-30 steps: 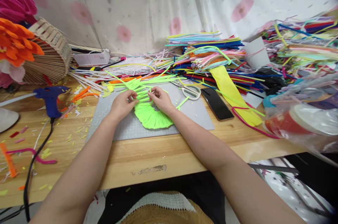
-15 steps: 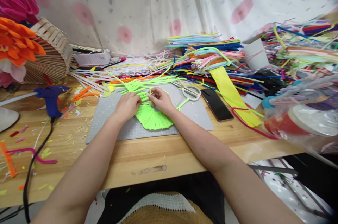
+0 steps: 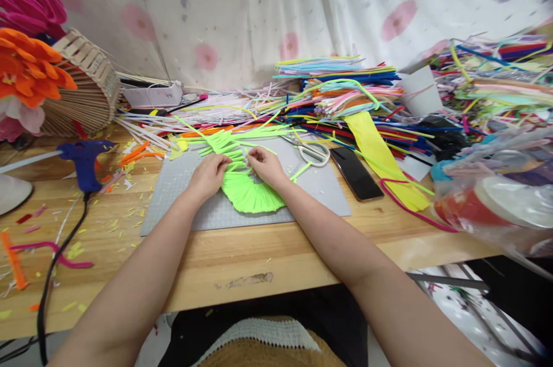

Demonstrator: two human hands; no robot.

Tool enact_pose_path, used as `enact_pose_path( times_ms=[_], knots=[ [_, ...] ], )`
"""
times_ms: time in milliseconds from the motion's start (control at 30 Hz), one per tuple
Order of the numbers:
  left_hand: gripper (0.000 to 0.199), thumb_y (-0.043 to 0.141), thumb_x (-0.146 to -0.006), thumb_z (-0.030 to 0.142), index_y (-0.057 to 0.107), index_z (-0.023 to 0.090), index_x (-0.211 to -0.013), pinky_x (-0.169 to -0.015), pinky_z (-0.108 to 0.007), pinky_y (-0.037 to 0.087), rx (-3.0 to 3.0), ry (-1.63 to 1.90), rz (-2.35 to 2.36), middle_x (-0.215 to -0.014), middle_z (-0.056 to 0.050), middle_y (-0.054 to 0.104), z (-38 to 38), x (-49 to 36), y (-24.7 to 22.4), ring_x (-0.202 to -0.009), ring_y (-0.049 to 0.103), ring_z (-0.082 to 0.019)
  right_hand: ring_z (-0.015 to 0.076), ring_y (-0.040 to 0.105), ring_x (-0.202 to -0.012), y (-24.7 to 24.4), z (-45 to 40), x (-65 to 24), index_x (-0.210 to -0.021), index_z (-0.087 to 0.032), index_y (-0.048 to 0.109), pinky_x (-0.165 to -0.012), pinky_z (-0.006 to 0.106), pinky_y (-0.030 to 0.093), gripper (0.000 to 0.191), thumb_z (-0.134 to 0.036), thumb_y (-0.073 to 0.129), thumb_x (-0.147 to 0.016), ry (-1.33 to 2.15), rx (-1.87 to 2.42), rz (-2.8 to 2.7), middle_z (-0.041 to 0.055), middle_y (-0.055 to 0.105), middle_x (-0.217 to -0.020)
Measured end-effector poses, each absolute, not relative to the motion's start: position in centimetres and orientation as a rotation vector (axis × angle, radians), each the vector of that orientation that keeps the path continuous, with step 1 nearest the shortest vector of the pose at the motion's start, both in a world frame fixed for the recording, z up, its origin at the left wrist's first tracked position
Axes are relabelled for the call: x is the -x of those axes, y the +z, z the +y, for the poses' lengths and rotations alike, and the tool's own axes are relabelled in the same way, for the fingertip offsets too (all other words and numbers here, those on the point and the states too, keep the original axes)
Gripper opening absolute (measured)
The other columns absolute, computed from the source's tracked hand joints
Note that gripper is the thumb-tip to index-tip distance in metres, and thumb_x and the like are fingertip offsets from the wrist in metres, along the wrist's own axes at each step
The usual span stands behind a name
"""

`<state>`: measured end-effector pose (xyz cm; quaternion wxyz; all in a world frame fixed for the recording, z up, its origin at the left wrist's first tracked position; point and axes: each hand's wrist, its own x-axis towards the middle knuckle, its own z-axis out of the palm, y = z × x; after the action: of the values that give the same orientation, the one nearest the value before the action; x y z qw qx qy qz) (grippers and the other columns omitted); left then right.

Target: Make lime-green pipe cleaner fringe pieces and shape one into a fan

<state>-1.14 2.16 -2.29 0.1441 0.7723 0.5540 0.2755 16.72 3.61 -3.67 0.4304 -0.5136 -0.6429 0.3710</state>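
1. Our left hand (image 3: 208, 177) is bending over the left side of the bright green fringed piece (image 3: 253, 199), thumb and fingertips sitting close together at its strips; we can't tell whether they're pinching one, since the hand is covering the contact.
2. Our right hand (image 3: 268, 167) is curling in from the other side, thumb and fingertips near each other; anything between them is too small to make out.
3. The fringed piece is lying between and below both hands, curving toward us on the grey mat (image 3: 173, 203). Our right hand is hiding its right end.
4. Loose green strips (image 3: 219, 139) are lying just beyond the fingers, overlapping; we aren't managing a count.
5. Scissors (image 3: 318, 154) are resting right of the hands, handles toward us, blade tips hard to separate from nearby strips.
6. A dark-screened phone (image 3: 356, 174) is lying beside the mat, a yellow band (image 3: 384, 156) just past it.
7. A blue glue gun (image 3: 85, 166) is standing well left, its black cord dropping past the table edge.
8. Farther out, coloured stems (image 3: 345, 74) are piling up against the curtain (image 3: 259, 10); an orange flower (image 3: 30, 70) is getting cut off at the left edge, and clear plastic is blurring a red-and-white tub (image 3: 496, 200) at right.
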Motion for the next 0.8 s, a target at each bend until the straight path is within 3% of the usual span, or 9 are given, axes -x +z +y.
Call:
enact_pose_path(
  times_ms=[233, 467, 667, 800],
  knots=[
    [0.016, 0.046, -0.076, 0.023, 0.059, 0.018, -0.084, -0.066, -0.028, 0.043, -2.006, 0.817, 1.538, -0.079, -0.003, 0.062, 2.8, 1.5, -2.4, -0.076, 0.055, -0.016, 0.0085, 0.046, -0.057, -2.8, 2.8, -16.7, -0.07, -0.017, 0.06, -0.055, 0.021, 0.032, 0.013, -0.028, 0.052, -0.072, 0.86, 1.229, -1.944, -0.0034, 0.054, -0.059],
    [0.019, 0.047, -0.076, 0.027, 0.061, 0.018, -0.086, -0.06, -0.026, 0.041, -2.048, 0.822, 1.489, -0.075, -0.002, 0.059, 2.5, 1.4, -2.4, -0.069, 0.051, -0.014, 0.0094, 0.047, -0.055, -2.5, 3.0, -16.2, -0.066, -0.017, 0.058, -0.055, 0.022, 0.032, 0.01, -0.023, 0.051, -0.071, 0.743, 1.429, -1.887, -0.0025, 0.055, -0.058],
    [0.021, 0.052, -0.074, 0.029, 0.064, 0.019, -0.088, -0.057, -0.025, 0.037, -2.074, 0.797, 1.483, -0.073, -0.001, 0.057, 2.0, 0.8, -1.9, -0.061, 0.046, -0.011, 0.0077, 0.049, -0.054, -2.9, 3.4, -16.5, -0.085, -0.019, 0.052, -0.053, 0.019, 0.036, 0.018, -0.033, 0.057, -0.074, 0.983, 1.259, -1.805, -0.0047, 0.057, -0.061],
    [0.021, 0.055, -0.071, 0.03, 0.062, 0.018, -0.088, -0.055, -0.025, 0.035, -1.976, 0.79, 1.524, -0.072, 0.001, 0.058, 2.0, 0.4, -1.9, -0.058, 0.044, -0.011, 0.006, 0.048, -0.049, -3.1, 3.5, -16.6, -0.095, -0.02, 0.046, -0.047, 0.017, 0.037, 0.021, -0.035, 0.047, -0.081, 1.23, 1.072, -1.759, -0.0051, 0.057, -0.065]
  ],
)
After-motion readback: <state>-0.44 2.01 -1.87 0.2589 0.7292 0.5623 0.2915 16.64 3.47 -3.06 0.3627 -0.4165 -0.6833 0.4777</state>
